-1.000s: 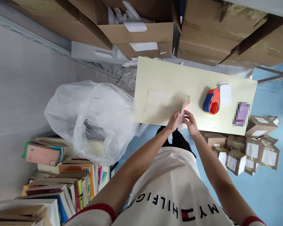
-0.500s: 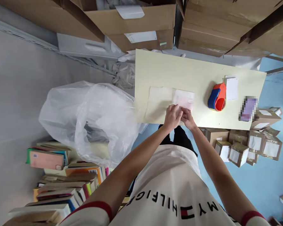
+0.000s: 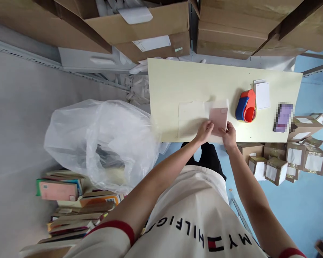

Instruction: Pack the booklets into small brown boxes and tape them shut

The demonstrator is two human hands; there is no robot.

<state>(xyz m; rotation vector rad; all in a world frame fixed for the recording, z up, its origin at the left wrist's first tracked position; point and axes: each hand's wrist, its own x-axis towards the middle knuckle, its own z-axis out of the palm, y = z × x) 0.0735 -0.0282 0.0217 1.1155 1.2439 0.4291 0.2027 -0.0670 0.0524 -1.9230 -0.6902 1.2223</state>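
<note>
One large clear plastic bag (image 3: 102, 143) stands beside the tabletop's (image 3: 193, 80) left edge. One thin white sheet (image 3: 191, 111) lies along the near edge, around its middle. One flat pink packet (image 3: 218, 116) is over the sheet's right end, within two hands: the left hand (image 3: 204, 131) touches its left edge with fingers curled narrow, though I cannot tell whether they pinch; the right hand (image 3: 229, 135) pinches its lower right corner between thumb and fingers. Farther right come one red-and-blue tape dispenser (image 3: 242, 107), one small stack of white slips (image 3: 262, 96) toward the far edge, and one blurred purple rectangle (image 3: 283, 117) near the near right corner.
</note>
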